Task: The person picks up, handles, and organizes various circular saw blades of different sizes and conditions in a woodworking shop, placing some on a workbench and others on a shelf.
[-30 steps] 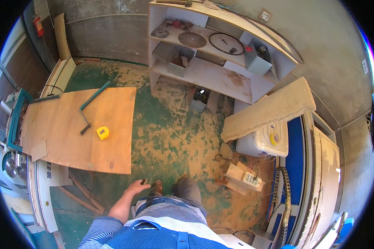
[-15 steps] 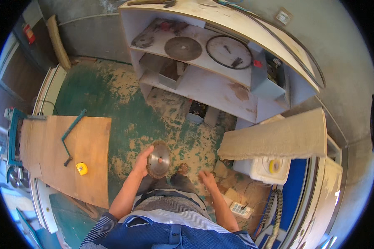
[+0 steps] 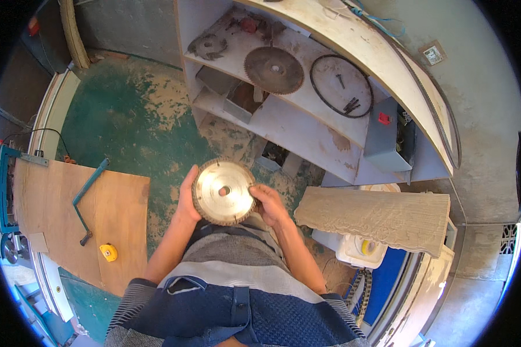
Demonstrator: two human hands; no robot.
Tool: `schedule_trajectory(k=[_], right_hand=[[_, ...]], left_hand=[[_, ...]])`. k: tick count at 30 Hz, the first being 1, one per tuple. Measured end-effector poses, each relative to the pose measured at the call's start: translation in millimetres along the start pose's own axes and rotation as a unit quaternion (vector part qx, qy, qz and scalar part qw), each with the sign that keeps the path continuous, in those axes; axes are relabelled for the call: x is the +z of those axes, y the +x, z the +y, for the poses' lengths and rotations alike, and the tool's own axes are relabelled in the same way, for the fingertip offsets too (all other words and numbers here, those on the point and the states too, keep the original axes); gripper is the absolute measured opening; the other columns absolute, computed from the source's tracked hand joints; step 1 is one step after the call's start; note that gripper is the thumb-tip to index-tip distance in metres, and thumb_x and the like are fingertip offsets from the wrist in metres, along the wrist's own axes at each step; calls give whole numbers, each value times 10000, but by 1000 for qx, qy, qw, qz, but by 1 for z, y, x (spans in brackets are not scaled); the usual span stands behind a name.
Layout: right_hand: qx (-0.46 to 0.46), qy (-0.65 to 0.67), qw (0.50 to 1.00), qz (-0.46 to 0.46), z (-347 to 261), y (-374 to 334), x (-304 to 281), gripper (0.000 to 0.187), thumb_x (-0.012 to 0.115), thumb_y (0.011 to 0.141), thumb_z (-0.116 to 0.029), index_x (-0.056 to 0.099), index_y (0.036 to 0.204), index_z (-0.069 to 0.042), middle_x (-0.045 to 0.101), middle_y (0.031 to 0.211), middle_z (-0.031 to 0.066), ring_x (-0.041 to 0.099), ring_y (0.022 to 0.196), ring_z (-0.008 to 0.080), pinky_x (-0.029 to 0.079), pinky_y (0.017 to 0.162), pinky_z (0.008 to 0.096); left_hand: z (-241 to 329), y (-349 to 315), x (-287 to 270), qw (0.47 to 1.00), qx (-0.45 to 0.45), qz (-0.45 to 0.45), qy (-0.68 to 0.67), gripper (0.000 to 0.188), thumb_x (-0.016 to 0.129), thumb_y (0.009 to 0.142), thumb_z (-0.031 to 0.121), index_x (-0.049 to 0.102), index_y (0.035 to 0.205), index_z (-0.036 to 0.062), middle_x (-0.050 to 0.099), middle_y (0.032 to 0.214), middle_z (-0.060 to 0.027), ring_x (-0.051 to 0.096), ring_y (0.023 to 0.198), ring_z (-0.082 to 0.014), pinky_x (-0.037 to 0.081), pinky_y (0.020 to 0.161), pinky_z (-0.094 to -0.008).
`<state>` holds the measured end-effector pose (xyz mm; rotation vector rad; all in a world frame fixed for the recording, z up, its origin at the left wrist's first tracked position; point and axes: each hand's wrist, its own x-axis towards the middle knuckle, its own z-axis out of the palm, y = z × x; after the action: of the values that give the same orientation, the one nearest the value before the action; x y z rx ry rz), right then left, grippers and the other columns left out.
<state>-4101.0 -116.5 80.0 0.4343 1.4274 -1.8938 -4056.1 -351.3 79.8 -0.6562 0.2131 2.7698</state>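
A round metal saw blade (image 3: 209,195) with a toothed rim and a centre hole is held flat in front of my waist. My left hand (image 3: 189,195) grips its left edge, with the thumb up along the rim and the other fingers hidden beneath. On the opposite edge, my right hand (image 3: 267,203) pinches the rim, its thumb and fingertips on the shiny face. A larger, darker saw blade (image 3: 274,70) lies on the shelf ahead, beside a thin black ring (image 3: 314,87) with small dark pieces inside it.
The white shelf unit (image 3: 307,124) spans the far side, holding a grey bin (image 3: 382,147). At left, a wooden board (image 3: 124,202) bears a teal crank handle (image 3: 87,188) and a yellow tape measure (image 3: 108,252). A dusty panel (image 3: 376,217) lies over a white bucket (image 3: 353,254) at right.
My right hand has come up from beside my right leg and taken hold of the saw blade's right edge. The blade has been raised and turned flatter toward me. My view has shifted slightly.
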Motion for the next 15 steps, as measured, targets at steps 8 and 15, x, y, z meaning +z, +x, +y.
schedule_trajectory(k=[8,15], right_hand=[[-43,-10,999,1,-30,26,22,196,653,1031,-239,652,997,-46,690,888,36,659,715,134,568,615,315],[-79,13,997,-14,-71,32,29,184,669,1016,-237,653,969,-60,665,872,8,608,716,99,518,629,288]], left_hand=[[45,32,24,1000,-11,12,8,670,481,1035,573,590,1390,16,650,1367,-180,654,1203,-340,538,1019,-509],[53,50,49,998,16,46,40,688,449,1041,594,578,1404,24,639,1384,-169,643,1219,-332,536,1017,-507]])
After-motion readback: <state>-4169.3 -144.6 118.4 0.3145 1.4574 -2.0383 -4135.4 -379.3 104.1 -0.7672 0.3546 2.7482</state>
